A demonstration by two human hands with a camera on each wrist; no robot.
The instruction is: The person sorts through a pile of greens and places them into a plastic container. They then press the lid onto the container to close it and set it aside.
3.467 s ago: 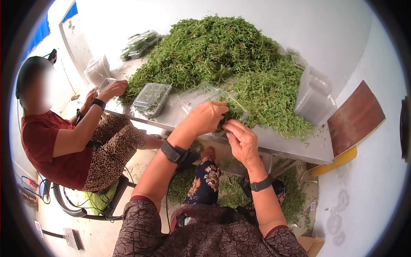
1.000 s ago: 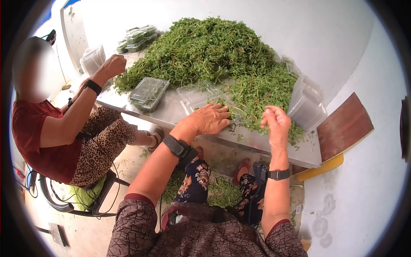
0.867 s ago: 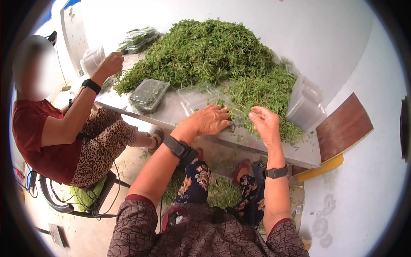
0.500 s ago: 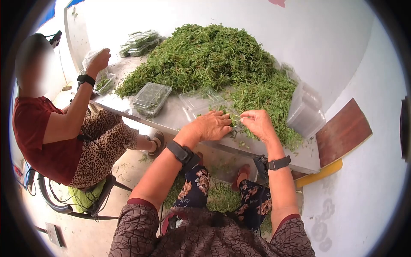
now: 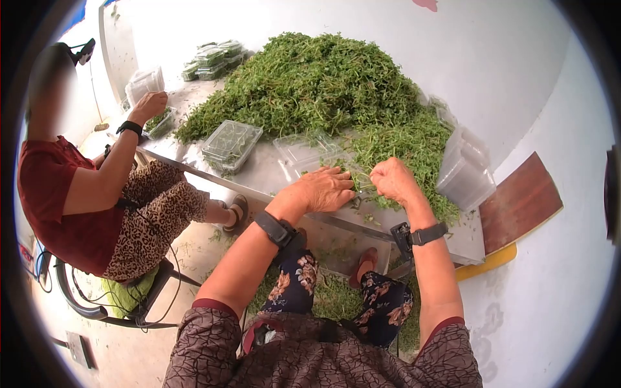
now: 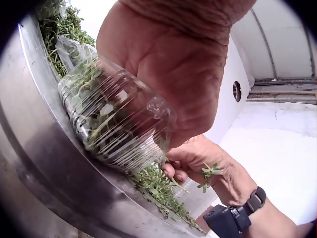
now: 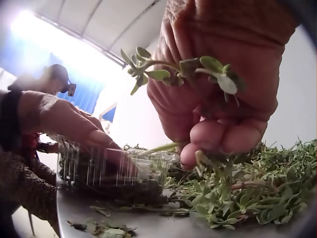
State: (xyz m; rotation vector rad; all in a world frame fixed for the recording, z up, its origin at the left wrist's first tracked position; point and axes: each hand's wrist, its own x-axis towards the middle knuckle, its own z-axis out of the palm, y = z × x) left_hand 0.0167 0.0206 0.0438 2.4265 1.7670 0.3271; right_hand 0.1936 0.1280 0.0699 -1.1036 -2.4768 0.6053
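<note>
A clear plastic box (image 6: 119,124) filled with purslane stands at the table's front edge. My left hand (image 5: 320,189) lies over it, palm down, fingers reaching inside and resting on the greens. To its right, my right hand (image 5: 393,181) is curled and pinches a sprig of purslane (image 7: 213,67); leaves stick out at the heel of the hand and a stem points toward the box. In the right wrist view, loose purslane (image 7: 237,198) lies right below those fingers. Behind both hands rises a large purslane pile (image 5: 323,84).
A lidded box (image 5: 231,145) stands left, near an open clear lid (image 5: 307,152). Nested clear boxes (image 5: 466,168) stand right, packed boxes (image 5: 213,59) at the back. Another person (image 5: 71,200) sits left, one hand at a part-filled box (image 5: 160,123). A brown board (image 5: 524,200) leans beside the table.
My right hand has moved left from over the loose greens to beside the box and curled tighter. My left hand stays on the box. The other person's raised hand has come down to a box.
</note>
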